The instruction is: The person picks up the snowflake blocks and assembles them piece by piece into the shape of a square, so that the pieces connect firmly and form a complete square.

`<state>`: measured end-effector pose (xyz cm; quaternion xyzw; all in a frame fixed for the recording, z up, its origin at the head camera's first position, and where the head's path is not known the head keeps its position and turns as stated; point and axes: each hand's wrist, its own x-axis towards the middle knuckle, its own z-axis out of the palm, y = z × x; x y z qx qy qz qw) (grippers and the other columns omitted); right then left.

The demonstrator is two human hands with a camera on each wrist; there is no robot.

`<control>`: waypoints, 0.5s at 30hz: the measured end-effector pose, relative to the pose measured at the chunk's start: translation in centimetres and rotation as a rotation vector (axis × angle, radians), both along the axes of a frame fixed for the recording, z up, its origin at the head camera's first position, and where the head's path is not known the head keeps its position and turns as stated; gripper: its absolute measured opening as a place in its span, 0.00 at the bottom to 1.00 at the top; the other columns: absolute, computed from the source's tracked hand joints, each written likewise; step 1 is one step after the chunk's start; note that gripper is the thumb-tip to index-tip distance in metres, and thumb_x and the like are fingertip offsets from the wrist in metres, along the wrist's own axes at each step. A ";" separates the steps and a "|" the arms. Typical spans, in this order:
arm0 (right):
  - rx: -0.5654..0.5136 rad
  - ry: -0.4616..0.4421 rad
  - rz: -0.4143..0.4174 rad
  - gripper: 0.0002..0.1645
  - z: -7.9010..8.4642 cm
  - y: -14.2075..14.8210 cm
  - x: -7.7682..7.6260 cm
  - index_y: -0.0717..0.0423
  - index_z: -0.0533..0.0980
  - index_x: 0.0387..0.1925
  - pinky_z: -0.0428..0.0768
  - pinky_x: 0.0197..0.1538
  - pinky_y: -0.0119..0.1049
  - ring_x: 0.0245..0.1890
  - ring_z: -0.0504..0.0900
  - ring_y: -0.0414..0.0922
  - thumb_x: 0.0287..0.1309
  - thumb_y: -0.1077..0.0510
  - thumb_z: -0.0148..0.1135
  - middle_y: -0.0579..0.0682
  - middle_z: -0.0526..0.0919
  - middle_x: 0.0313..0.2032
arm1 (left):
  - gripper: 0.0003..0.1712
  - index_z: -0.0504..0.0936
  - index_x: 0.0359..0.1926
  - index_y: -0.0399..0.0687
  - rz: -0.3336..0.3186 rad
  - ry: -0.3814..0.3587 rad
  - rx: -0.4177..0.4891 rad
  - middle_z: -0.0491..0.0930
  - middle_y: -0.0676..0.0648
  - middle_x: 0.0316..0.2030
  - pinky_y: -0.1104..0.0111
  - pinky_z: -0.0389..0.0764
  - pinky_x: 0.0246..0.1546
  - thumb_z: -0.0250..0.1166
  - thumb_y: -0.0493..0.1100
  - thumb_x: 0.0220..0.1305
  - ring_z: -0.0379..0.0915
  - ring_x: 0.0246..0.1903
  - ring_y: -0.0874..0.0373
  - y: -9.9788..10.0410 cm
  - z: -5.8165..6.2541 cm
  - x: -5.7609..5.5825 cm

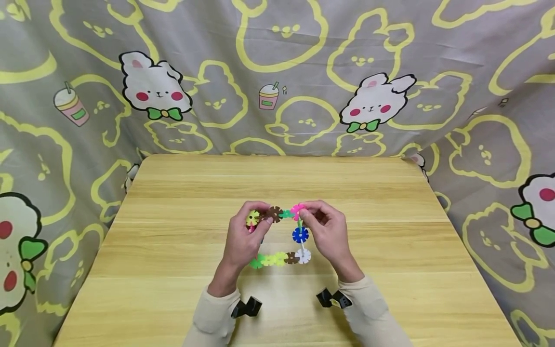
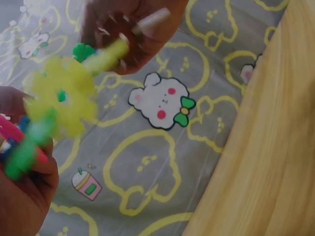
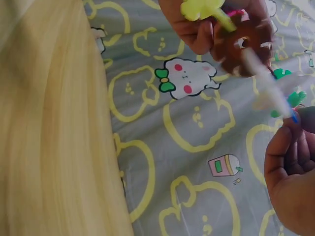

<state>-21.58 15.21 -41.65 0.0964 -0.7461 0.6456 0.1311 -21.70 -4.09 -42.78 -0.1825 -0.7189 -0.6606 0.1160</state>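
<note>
A loop of linked plastic snowflake discs is held up over the table between both hands. My left hand grips its upper left corner, at a brown disc and a yellow-green disc. With thumb and fingers, my right hand pinches a pink disc at the upper right. Down the right side run a blue disc and a white disc. Yellow discs and a green disc form the near side. A blurred yellow disc shows large in the left wrist view; fingers hide parts of the left side.
Below lies a wooden table with rounded far corners. A grey curtain printed with rabbits and yellow outlines hangs behind it and along both sides. A black wrist device sits at the left cuff, and another device at the right.
</note>
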 end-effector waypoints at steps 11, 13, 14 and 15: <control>0.011 -0.247 -0.088 0.08 -2.3 1.0 -1.8 0.60 0.81 0.41 0.80 0.29 0.28 0.25 0.79 0.40 0.61 0.63 0.63 0.54 0.83 0.30 | 0.31 0.64 0.63 0.50 -0.061 -0.260 -0.158 0.72 0.45 0.55 0.68 0.81 0.23 0.65 0.37 0.61 0.74 0.26 0.55 -1.0 -1.0 -1.3; 0.013 -0.287 -0.100 0.09 -3.0 1.3 -2.2 0.59 0.81 0.42 0.80 0.30 0.28 0.26 0.79 0.40 0.61 0.62 0.63 0.55 0.83 0.31 | 0.32 0.64 0.64 0.52 -0.074 -0.342 -0.161 0.69 0.44 0.57 0.65 0.84 0.26 0.65 0.37 0.60 0.78 0.31 0.51 -1.1 -1.4 -1.6; 0.011 -0.299 -0.104 0.10 -3.2 1.4 -2.4 0.59 0.81 0.43 0.82 0.31 0.29 0.27 0.80 0.41 0.61 0.62 0.63 0.56 0.83 0.31 | 0.33 0.64 0.64 0.53 -0.076 -0.379 -0.169 0.68 0.44 0.57 0.64 0.85 0.27 0.66 0.37 0.60 0.79 0.34 0.50 -1.1 -1.5 -1.8; 0.016 -0.311 -0.107 0.11 -3.5 1.5 -2.6 0.59 0.81 0.44 0.82 0.32 0.30 0.27 0.80 0.41 0.61 0.62 0.63 0.56 0.83 0.32 | 0.33 0.65 0.64 0.54 -0.072 -0.411 -0.183 0.67 0.44 0.56 0.63 0.85 0.28 0.66 0.37 0.60 0.80 0.35 0.50 -1.1 -1.7 -1.9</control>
